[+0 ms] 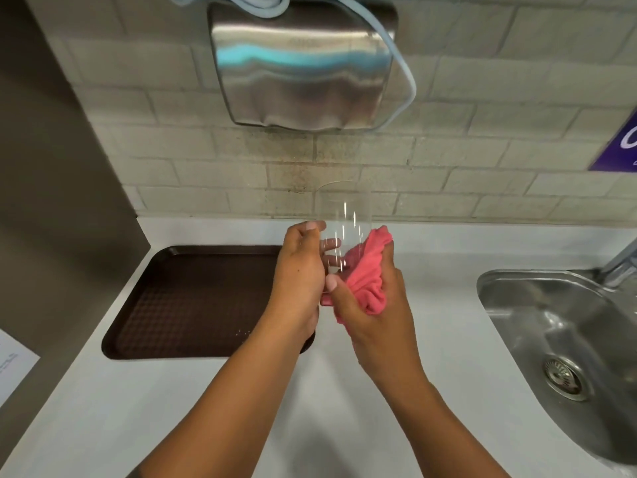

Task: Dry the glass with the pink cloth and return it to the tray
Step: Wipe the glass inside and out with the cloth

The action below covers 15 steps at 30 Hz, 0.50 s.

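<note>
A clear drinking glass [341, 208] is held above the white counter, with one end pointing up and away from me. My left hand [300, 270] wraps its lower part from the left. My right hand [372, 305] presses a bunched pink cloth [365, 274] against the glass's right side, thumb on the glass. The dark brown tray [193, 301] lies flat on the counter to the left, partly under my left wrist, with nothing on it.
A steel sink [565, 339] with a drain and a tap [620, 263] sits at the right. A steel hand dryer [303, 63] hangs on the brick wall above, a light blue cloth draped over it. A grey panel bounds the left side. Paper lies at the far left edge.
</note>
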### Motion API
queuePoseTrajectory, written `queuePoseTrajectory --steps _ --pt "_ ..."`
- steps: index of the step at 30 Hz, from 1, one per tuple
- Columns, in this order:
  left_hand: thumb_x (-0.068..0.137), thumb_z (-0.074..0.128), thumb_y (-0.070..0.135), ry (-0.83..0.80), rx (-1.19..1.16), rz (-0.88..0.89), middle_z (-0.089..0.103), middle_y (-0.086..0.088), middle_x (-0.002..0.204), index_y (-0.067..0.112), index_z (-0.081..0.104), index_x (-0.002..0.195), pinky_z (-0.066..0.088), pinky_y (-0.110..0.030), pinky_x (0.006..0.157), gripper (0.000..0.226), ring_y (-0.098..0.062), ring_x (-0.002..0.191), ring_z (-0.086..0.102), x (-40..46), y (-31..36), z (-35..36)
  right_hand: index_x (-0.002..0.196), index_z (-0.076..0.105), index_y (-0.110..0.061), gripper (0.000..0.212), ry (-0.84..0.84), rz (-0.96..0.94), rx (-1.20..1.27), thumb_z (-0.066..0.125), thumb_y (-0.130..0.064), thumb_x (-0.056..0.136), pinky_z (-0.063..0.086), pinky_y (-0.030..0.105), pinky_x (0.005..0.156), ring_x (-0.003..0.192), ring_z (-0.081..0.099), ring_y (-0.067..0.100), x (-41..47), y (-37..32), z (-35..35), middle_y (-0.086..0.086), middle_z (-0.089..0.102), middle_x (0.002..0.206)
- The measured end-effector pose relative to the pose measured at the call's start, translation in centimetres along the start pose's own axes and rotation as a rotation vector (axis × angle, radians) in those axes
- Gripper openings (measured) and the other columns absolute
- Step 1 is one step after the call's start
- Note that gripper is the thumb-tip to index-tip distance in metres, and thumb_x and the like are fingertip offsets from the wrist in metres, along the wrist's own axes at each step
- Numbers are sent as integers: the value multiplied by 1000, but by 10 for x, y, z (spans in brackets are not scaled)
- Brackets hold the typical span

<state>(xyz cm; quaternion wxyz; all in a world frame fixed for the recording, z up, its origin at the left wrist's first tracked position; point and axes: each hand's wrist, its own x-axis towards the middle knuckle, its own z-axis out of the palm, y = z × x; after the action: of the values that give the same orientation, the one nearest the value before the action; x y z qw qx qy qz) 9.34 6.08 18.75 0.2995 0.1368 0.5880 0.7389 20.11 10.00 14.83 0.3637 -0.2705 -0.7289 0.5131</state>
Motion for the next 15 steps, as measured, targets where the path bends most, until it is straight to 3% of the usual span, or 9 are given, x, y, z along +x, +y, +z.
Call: queuePoseTrajectory --steps 2,5,6,8,9,10,11,13,15 --pt "114 43 44 -72 -50 -73 76 -7 124 31 67 120 63 -40 88 28 -22 104 76 -7 4 0 163 17 -51 94 42 -35 -46 76 -50 90 59 15 85 106 64 -6 -1 3 -1 -11 48 124" --pt "108 48 56 -158 -53 -81 72 -8 136 30 57 136 60 -47 102 39 -26 119 74 -13 4 5 161 20 -55 88 95 -76 -86 68 -59 87 58 13 84 103 65 -1 -5 4 1 -6 42 123" --pt "106 49 59 -172 -59 -74 71 -9 137 31 52 144 63 -46 98 47 -27 117 75 -14 4 7 160 21 -57 86 109 -87 -122 63 -64 86 59 18 85 103 65 1 -6 4 2 -6 41 122" --pt "104 48 64 -186 -31 -63 74 -10 134 35 48 148 67 -35 73 52 -24 102 78 -13 3 8 159 26 -55 79 136 -102 -163 48 -79 87 61 25 79 98 65 2 -8 2 3 -9 41 118" --pt "104 46 65 -180 -22 -64 75 -10 132 35 49 146 66 -35 72 51 -26 102 78 -12 3 7 157 33 -53 76 159 -111 -166 43 -84 88 61 25 75 96 66 3 -11 2 3 -12 42 116" --pt "105 44 65 -175 -42 -68 76 -11 131 33 51 144 66 -41 81 51 -30 108 79 -10 3 6 153 39 -52 70 184 -138 -182 42 -82 90 59 23 74 94 68 5 -14 4 3 -15 44 116" --pt "106 44 65 -161 -71 -71 77 -12 130 31 54 141 65 -46 90 49 -33 113 78 -8 5 5 150 43 -52 61 200 -184 -220 46 -75 93 58 20 76 98 69 8 -19 6 3 -15 45 119" --pt "108 45 61 -108 -124 -54 82 -11 114 29 64 127 64 -48 94 41 -33 108 80 -4 10 3 155 35 -55 58 159 -259 -281 47 -64 99 58 20 89 121 63 11 -31 7 7 -16 41 138" --pt "108 47 57 -107 -190 -60 85 -9 91 26 75 111 67 -44 84 42 -27 88 83 0 12 -1 162 23 -51 63 72 -300 -264 39 -66 103 57 41 104 148 44 17 -40 5 12 -15 26 162"
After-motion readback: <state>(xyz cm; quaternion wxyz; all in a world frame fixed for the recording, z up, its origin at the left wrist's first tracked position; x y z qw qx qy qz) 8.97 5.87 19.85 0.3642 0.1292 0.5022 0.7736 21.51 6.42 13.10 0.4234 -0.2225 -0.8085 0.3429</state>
